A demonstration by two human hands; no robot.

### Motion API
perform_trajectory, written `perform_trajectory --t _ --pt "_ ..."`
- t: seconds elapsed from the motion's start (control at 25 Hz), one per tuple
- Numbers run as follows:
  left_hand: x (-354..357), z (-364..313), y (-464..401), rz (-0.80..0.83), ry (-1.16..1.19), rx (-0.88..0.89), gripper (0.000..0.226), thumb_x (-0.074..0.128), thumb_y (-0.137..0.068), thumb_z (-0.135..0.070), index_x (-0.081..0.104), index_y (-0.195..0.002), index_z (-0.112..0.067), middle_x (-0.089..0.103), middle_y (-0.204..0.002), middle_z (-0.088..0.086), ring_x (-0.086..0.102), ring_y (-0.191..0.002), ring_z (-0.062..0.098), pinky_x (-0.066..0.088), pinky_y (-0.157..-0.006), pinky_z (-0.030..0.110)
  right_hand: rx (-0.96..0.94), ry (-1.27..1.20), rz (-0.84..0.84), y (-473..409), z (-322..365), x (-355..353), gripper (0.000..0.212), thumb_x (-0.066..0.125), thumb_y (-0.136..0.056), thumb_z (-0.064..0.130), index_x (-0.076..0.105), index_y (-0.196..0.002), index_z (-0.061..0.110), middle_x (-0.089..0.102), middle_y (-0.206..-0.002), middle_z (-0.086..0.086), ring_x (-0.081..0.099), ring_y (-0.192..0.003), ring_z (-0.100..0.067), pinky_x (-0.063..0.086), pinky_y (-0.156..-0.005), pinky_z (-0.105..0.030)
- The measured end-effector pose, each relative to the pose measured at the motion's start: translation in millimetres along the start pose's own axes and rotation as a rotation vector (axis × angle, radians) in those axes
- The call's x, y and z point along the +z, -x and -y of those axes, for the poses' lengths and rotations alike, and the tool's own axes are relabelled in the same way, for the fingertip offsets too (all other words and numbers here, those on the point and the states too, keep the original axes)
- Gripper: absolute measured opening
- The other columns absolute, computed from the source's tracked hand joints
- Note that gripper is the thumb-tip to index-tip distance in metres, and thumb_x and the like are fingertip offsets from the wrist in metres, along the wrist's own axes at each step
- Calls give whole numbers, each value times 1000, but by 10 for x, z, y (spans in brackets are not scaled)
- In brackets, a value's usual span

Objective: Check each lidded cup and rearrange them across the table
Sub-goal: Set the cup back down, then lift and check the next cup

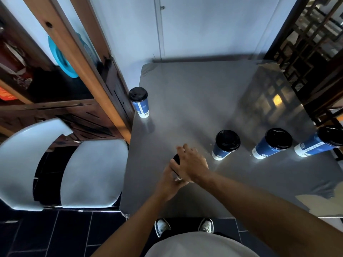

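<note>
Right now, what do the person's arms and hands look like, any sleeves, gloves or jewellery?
Both forearms are bare up to the frame edge: no sleeves show. The left hand and right hand wear no gloves, and no watch or wristband shows. Rings cannot be ruled out, since the fingers are blurred.

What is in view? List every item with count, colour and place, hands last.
Table: one, grey, centre.
Standing cups: four, blue with black lids; one at the left edge, three in a row at right.
Held cup: one, black lid showing, mostly hidden by both hands.
Chair: one, white, left of the table.
Wooden shelf: one, brown, left.
Lattice screen: one, dark, top right.
Shoes: two, white, bottom.
Left hand: grips the held cup.
Right hand: rests over its lid.
</note>
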State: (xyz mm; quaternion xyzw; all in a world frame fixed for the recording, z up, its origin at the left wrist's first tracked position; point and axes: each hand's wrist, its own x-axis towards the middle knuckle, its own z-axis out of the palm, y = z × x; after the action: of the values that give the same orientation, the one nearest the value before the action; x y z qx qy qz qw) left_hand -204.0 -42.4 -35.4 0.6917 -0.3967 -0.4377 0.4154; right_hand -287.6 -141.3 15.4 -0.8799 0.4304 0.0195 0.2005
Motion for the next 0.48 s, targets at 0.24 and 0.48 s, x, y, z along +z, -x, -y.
perform_trajectory --t 0.24,0.48 --pt "88 -57 -34 -79 110 -131 62 85 -73 8 57 -120 -23 73 -111 2 75 -95 8 59 -82 28 196 -770 153 -123 -259 -155 35 51 -96 41 64 -124 26 64 -125 -2 58 -117 -21 45 -99 -34" --pt "21 -180 93 -182 340 -254 51 81 -85 -19 53 -128 -13 75 -113 11 74 -102 26 59 -84 38 248 -1175 190 74 -353 -322 29 45 -103 26 63 -127 25 68 -116 1 64 -99 -14 53 -87 -31"
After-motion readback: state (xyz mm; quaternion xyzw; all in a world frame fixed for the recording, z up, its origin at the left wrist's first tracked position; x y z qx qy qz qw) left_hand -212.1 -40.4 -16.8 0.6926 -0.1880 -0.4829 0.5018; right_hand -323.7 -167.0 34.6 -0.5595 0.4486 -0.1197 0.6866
